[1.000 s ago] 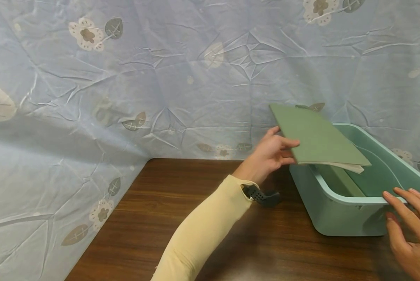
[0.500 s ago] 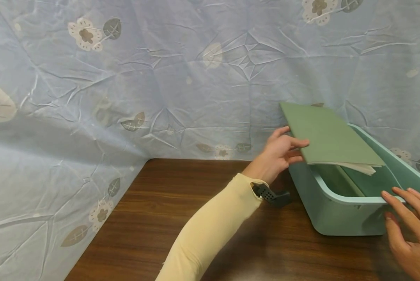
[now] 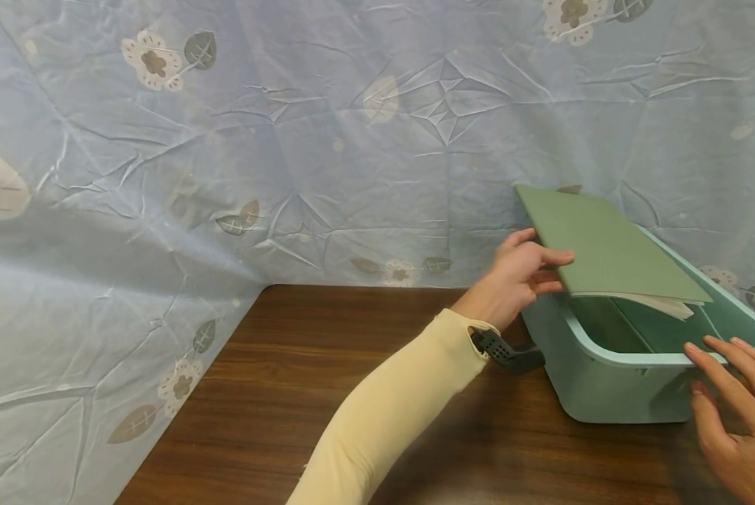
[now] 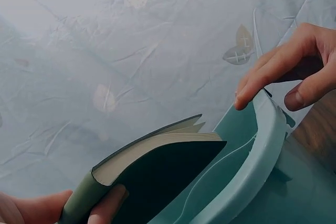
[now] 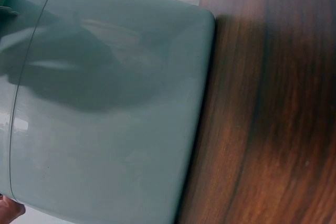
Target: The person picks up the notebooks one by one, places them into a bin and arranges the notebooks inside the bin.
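A green hardcover book point(image 3: 617, 245) is held tilted above the left part of an open teal bin point(image 3: 626, 393). My left hand point(image 3: 516, 273) pinches it at the spine, thumb on the upper cover and fingers below. In the left wrist view, the book's cream pages point(image 4: 152, 148) fan slightly apart at the far end. My right hand point(image 3: 743, 407) holds the bin's near rim, its fingers over the edge and its thumb outside. The right wrist view is mostly filled by the bin's outer wall point(image 5: 115, 129).
The bin stands on a dark brown wooden table point(image 3: 276, 407). A thin white line point(image 4: 210, 169) runs along its inside. A wrinkled pale-blue floral cloth point(image 3: 327, 140) hangs behind and to the left of the table.
My left hand has carried the book rightward, farther over the bin. The right hand and the bin have stayed in place.
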The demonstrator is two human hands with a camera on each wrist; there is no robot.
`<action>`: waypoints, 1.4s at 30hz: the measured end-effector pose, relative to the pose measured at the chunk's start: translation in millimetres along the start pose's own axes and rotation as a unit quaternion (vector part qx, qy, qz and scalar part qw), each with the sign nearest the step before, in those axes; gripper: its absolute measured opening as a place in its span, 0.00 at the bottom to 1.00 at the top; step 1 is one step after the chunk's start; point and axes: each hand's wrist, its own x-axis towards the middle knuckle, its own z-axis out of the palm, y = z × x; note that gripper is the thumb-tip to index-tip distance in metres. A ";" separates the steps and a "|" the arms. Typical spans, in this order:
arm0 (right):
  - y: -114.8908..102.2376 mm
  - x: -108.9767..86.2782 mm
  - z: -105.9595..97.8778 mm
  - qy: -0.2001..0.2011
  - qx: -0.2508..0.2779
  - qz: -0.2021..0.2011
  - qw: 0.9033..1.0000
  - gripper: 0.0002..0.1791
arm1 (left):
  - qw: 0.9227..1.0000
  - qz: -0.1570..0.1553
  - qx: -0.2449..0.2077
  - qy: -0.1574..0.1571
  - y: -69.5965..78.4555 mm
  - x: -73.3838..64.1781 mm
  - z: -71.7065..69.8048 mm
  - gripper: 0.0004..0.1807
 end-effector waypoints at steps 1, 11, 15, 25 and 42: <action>0.1 0.2 0.1 0.001 0.001 0.000 1.000 0.24 | 1.000 0.001 -0.004 0.001 -0.9 0.1 0.9 0.35; 1.9 0.0 -1.9 -0.013 -0.015 0.002 1.000 0.25 | 0.998 0.024 0.046 0.021 0.0 1.1 7.9 0.34; 3.2 -0.2 -1.3 -0.010 -0.010 -0.006 1.000 0.24 | 0.997 0.054 0.040 0.049 8.5 2.0 1.4 0.33; 7.2 -4.2 -1.4 -0.012 -0.011 0.024 1.000 0.24 | 0.998 0.025 -0.043 -0.025 26.1 -1.0 -5.1 0.23; 8.4 -5.6 -0.2 -0.017 -0.011 0.034 0.999 0.25 | 0.993 0.032 0.080 -0.080 21.3 -7.5 -29.0 0.24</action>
